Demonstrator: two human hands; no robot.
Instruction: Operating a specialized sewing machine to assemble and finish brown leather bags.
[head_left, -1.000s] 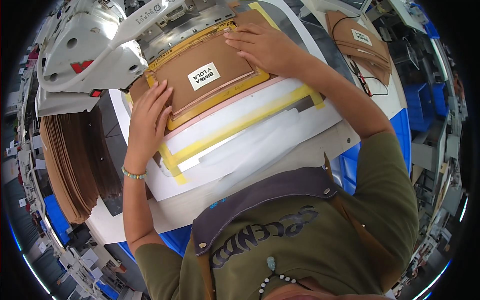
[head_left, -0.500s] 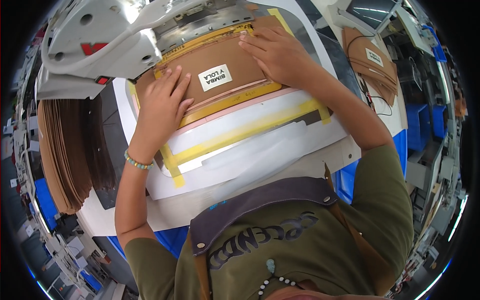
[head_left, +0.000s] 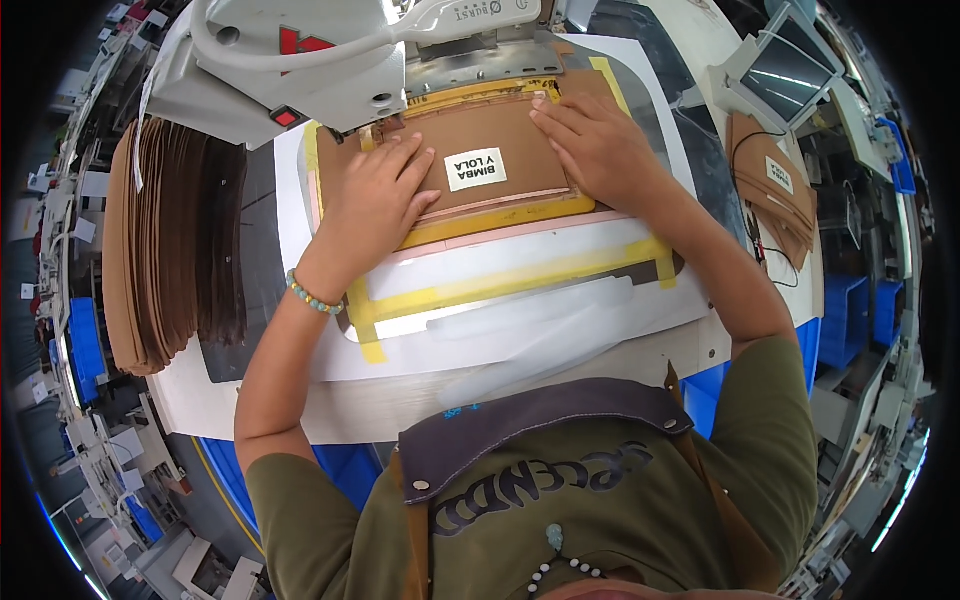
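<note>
A brown leather-like panel (head_left: 480, 130) with a white printed label (head_left: 475, 170) lies in a yellow frame (head_left: 510, 217) under the head of a grey-white machine. On the panel's left end rests my left hand (head_left: 375, 195), its fingers spread and pointing up the panel. My right hand (head_left: 600, 150) lies flat over the right end, fingertips near the upper edge. Neither hand grips anything. The hands cover parts of the panel's two ends and of the frame.
The machine (head_left: 300, 70) stands over the upper left. A stack of brown panels (head_left: 165, 250) sits at left. More labelled brown pieces (head_left: 775, 190) lie at right beside a screen (head_left: 790, 75). White paper with yellow tape (head_left: 510, 275) covers the table in front.
The whole view has shifted, so the table and machine appear farther right. Both hands stay on the panel in nearly the same places.
</note>
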